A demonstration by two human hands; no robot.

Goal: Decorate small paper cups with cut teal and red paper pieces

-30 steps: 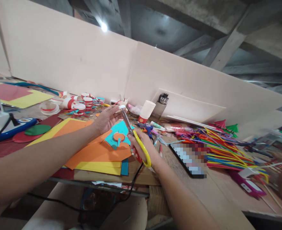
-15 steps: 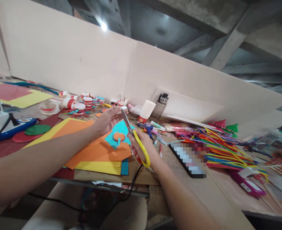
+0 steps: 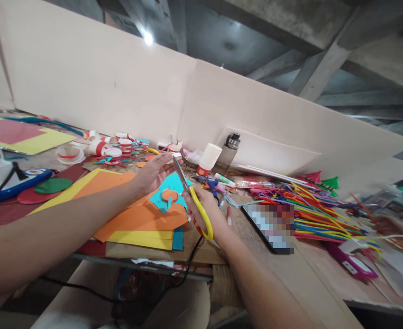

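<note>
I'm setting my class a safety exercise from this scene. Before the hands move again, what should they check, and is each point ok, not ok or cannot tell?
1. Scissors gripped in the right hand: ok.
2. White piece held at the left hand's fingertips: ok.
3. Left hand safely apart from the blades: cannot tell; too small to see.
4. Stacked paper cups apart from both hands: ok.
5. Nothing loose below the hands: not ok; orange paper and turquoise paper lie there.

Craft workshop: scissors [image 3: 199, 204], coloured paper [image 3: 136, 221]
</note>
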